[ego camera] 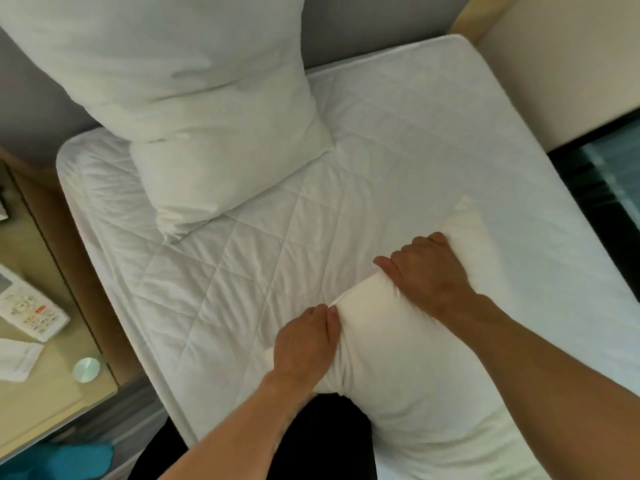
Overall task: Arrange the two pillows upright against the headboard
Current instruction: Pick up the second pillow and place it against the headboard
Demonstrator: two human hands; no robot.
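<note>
On quilted mattress (242, 258), both hands grip a plump pillow (408, 368).

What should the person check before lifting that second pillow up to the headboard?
1. Left hand grip on near pillow: ok, fingers pinch its edge.
2. Right hand grip: ok, pressed into the pillow's top.
3. First pillow upright against headboard: ok.
4. Mattress space beside it free: ok.
5. Pillow's far corner free of snags: cannot tell.
</note>
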